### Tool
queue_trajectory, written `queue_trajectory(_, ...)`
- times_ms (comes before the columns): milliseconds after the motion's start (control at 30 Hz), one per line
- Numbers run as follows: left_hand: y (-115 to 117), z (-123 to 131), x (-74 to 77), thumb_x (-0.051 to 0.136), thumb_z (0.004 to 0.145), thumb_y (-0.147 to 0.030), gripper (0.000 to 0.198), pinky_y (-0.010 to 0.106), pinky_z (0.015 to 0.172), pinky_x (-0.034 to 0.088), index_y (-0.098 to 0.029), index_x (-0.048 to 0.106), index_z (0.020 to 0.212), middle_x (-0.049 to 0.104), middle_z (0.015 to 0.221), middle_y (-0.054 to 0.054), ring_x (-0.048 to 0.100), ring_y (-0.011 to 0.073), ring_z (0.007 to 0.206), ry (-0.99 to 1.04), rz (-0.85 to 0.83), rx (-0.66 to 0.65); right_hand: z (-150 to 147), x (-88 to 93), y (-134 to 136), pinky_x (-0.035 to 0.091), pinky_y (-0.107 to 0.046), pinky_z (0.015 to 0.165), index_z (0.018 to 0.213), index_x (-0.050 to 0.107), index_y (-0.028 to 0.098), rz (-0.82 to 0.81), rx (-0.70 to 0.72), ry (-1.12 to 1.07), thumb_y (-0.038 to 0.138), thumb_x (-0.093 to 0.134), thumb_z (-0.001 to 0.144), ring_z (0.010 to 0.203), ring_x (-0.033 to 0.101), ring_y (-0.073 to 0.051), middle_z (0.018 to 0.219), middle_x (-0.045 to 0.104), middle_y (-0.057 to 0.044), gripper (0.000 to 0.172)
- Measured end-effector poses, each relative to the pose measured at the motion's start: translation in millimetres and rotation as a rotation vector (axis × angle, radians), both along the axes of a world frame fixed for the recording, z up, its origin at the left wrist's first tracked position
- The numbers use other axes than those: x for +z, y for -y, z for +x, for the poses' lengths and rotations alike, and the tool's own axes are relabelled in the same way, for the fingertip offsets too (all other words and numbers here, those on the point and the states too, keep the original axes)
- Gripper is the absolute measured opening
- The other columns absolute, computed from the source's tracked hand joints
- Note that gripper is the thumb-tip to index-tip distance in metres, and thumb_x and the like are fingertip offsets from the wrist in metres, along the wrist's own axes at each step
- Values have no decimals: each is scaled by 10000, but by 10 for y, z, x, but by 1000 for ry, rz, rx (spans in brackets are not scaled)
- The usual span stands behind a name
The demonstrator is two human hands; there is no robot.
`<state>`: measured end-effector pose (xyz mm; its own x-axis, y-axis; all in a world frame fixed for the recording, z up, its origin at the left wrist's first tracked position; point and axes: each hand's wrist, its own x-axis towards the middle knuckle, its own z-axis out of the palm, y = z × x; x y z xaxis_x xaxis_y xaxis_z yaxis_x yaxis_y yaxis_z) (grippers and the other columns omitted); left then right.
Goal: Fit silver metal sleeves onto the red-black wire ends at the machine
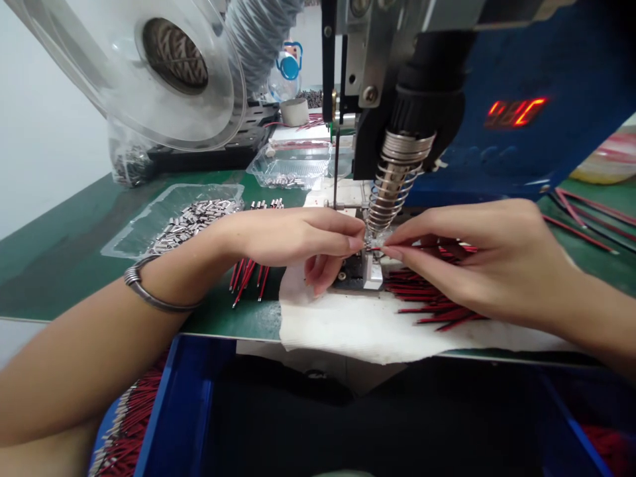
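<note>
My right hand (487,248) pinches a short red wire (376,249) between thumb and fingertip, its end at the small metal fixture (373,273) below the machine's head. From the other side my left hand (303,242) has thumb and forefinger closed at the same fixture; whatever they hold is too small to make out. Right above both fingertips is the spring-wrapped soldering head (397,175). Under my right hand lies a pile of red and black wires (422,298) on a white cloth (358,331).
Left, a clear plastic tray (116,245) holds many small metal parts, beside finished-looking wires (244,281). Behind stands another clear tray (293,156). A blue machine housing (497,152) with a red display is at right. Blue bins (163,411) with wires sit below the table edge.
</note>
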<state>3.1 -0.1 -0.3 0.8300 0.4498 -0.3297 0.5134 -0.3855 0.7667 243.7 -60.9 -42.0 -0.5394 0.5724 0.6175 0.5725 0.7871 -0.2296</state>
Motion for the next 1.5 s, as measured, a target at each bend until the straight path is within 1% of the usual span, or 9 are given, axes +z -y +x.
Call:
queue_trajectory(133, 0, -3, 4, 436, 1069, -308, 343, 266, 701, 541, -211, 556, 762, 708, 644, 17, 675, 157, 644, -10, -6, 3, -30, -5, 9, 491, -235, 561, 903, 772, 203, -92, 3, -34, 218, 695, 974, 538, 650, -110, 729, 780, 14, 105)
queue_trajectory(267, 3, 0, 11, 460, 1053, -299, 266, 263, 682, 542, -207, 575, 831, 719, 642, 10, 683, 158, 639, -11, 3, 7, -33, -13, -1, 499, -258, 587, 925, 777, 222, -134, -4, -62, 229, 692, 975, 579, 672, -129, 779, 798, 11, 99)
queue_trajectory(533, -4, -8, 11, 477, 1068, -357, 384, 286, 712, 550, -205, 587, 733, 734, 668, 45, 684, 170, 650, -4, 4, 4, -49, -6, 12, 492, -269, 581, 905, 791, 212, -136, -44, -61, 242, 709, 980, 601, 684, -139, 779, 802, -3, 115)
queue_trajectory(733, -4, -3, 23, 446, 1086, -358, 372, 266, 679, 551, -203, 628, 801, 727, 658, 34, 665, 156, 630, -6, -9, -10, -61, -11, 30, 484, -263, 595, 875, 777, 183, -122, -37, -73, 257, 717, 984, 590, 661, -127, 731, 765, -1, 144)
queue_trajectory(800, -2, 2, 31, 456, 1082, -350, 354, 268, 681, 556, -199, 633, 814, 726, 650, 35, 661, 156, 629, -9, -16, -10, -65, -9, 31, 490, -273, 600, 870, 770, 198, -152, -49, -75, 258, 712, 985, 595, 664, -135, 739, 767, 1, 141)
queue_trajectory(933, -3, 3, 32, 461, 1077, -357, 389, 277, 689, 554, -204, 597, 745, 713, 636, 32, 659, 159, 633, -21, -17, -6, -76, 5, 36, 490, -293, 592, 857, 760, 223, -219, -70, -84, 264, 709, 982, 597, 669, -155, 748, 772, -2, 141)
queue_trajectory(1167, -4, -5, 11, 434, 1079, -342, 430, 289, 711, 546, -214, 557, 688, 719, 646, 30, 674, 159, 639, -13, 17, -13, -102, 19, 53, 452, -290, 526, 819, 738, 218, -349, -89, -141, 285, 710, 987, 462, 538, -119, 602, 682, 37, 183)
queue_trajectory(1400, -6, -2, 4, 430, 1076, -326, 386, 254, 677, 514, -212, 502, 714, 705, 633, 9, 655, 138, 627, -20, 5, -20, -118, 19, 36, 375, -257, 397, 812, 746, 217, -440, -87, -182, 309, 724, 985, 433, 535, -113, 554, 649, 37, 198)
queue_trajectory(1500, -7, -3, 5, 436, 1073, -331, 365, 252, 682, 523, -210, 516, 738, 710, 639, 4, 659, 137, 629, -21, 15, -19, -120, 27, 27, 381, -254, 386, 798, 742, 217, -441, -86, -189, 298, 729, 981, 441, 558, -118, 556, 656, 33, 201)
